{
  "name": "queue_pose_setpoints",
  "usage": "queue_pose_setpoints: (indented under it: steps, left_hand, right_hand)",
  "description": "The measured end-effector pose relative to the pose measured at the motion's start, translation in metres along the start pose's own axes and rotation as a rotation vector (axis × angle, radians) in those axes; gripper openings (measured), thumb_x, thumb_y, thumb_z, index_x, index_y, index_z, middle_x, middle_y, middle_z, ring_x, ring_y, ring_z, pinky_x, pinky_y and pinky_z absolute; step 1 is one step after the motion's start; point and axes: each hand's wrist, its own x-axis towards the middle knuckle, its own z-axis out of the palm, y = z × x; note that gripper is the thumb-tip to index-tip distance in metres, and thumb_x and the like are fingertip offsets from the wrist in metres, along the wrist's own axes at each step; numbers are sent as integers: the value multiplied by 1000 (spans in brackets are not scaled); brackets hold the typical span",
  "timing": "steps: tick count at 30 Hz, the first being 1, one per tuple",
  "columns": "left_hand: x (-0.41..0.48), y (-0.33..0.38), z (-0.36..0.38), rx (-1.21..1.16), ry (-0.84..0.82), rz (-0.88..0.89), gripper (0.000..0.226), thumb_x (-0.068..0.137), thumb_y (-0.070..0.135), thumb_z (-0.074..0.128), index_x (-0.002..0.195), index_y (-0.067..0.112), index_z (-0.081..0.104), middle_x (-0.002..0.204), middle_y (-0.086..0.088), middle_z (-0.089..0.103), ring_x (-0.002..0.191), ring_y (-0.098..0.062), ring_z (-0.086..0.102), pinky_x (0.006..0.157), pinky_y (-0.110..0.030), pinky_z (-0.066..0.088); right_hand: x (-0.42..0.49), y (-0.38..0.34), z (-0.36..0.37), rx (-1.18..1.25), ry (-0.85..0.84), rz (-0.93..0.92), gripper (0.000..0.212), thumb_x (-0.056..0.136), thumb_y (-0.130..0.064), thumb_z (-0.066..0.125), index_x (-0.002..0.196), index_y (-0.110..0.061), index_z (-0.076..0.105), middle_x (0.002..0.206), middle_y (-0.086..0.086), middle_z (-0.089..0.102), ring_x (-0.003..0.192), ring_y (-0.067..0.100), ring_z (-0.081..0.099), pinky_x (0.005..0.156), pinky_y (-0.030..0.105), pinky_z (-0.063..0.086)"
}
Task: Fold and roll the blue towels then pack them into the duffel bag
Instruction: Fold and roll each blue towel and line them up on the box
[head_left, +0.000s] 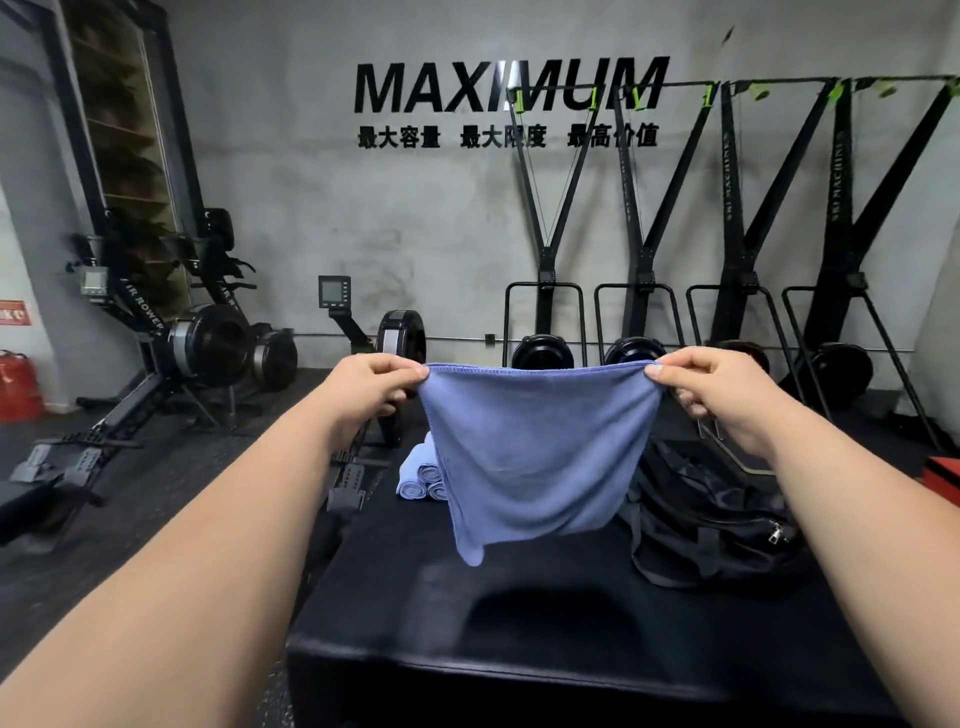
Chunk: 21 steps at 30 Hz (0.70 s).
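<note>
A blue towel (535, 457) hangs spread in the air above a black padded box (519, 623). My left hand (371, 387) pinches its top left corner and my right hand (711, 384) pinches its top right corner. The towel's lower edge dangles just above the box top. Behind the towel, at the far left of the box, lie rolled blue towels (418, 475), partly hidden. A black duffel bag (711, 514) lies on the right side of the box, its zipper pull showing.
Rowing machines (156, 364) stand on the floor to the left. Ski machines (737, 260) line the grey back wall. A red container (18, 384) sits at the far left, and a red-edged box (940, 475) is at the right.
</note>
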Motion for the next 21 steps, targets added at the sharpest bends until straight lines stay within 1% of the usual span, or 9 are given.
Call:
queue_pose_setpoints:
  steps: [2,4,6,8,10,12,13,17,21]
  left_hand:
    - [-3,1,-7,-200,-159,-51,33,66,34,94,90,17,79,77,3,63,66,-10,51,62,-21,42]
    - [-5,5,-11,-312,-289,-37,24,81,27,85,99,16,73,78,5,64,66,-7,57,62,-20,49]
    - [-8,8,-11,-376,-341,-5,20,92,21,70,109,12,68,79,6,67,67,-7,62,62,-19,53]
    - [-5,5,-9,-394,-323,-10,27,93,21,71,117,9,68,83,5,69,69,-7,63,64,-20,53]
    - [2,-7,-6,-320,-252,-46,32,88,25,81,115,9,73,79,4,66,65,-7,55,64,-20,47]
    - [6,-28,-1,-104,-128,-88,30,84,36,85,105,14,80,76,3,62,64,-10,47,62,-23,40]
    - [6,-39,2,34,-83,-104,26,84,37,86,99,17,81,77,1,63,66,-11,48,62,-25,40]
    - [-6,-101,31,333,11,-173,12,89,25,82,82,16,79,70,8,67,54,-5,50,52,-20,39]
    - [-23,-163,64,370,20,-263,15,87,15,78,73,11,77,60,3,67,49,-11,48,56,-23,41]
  right_hand:
    - [-5,-2,-4,166,-73,51,10,81,-17,84,86,-15,75,65,-4,50,56,9,37,46,19,30]
    - [-9,-7,-8,306,-142,97,18,74,-23,84,86,-19,72,65,-6,51,54,6,42,47,17,36]
    - [-11,-7,-10,379,-191,82,12,76,-25,80,83,-20,71,65,-8,55,53,4,48,51,18,43]
    - [-9,-2,-9,414,-171,85,7,81,-26,77,83,-21,71,66,-9,56,55,4,48,57,20,43]
    - [-6,11,-8,403,-147,102,27,72,-36,89,88,-21,73,69,-7,56,57,6,45,60,21,41]
    - [-7,31,-5,357,-120,148,49,56,-45,100,92,-20,77,74,-4,56,60,7,44,63,23,39]
    - [-10,41,-3,302,-111,186,50,56,-46,100,92,-20,78,76,-1,58,62,8,45,64,24,39]
    - [-29,104,12,-131,-30,337,22,80,-33,90,91,-17,80,73,-3,63,65,10,47,57,23,37]
    - [-55,165,36,-210,-8,388,12,85,-18,87,87,-10,78,63,5,61,53,16,42,45,22,33]
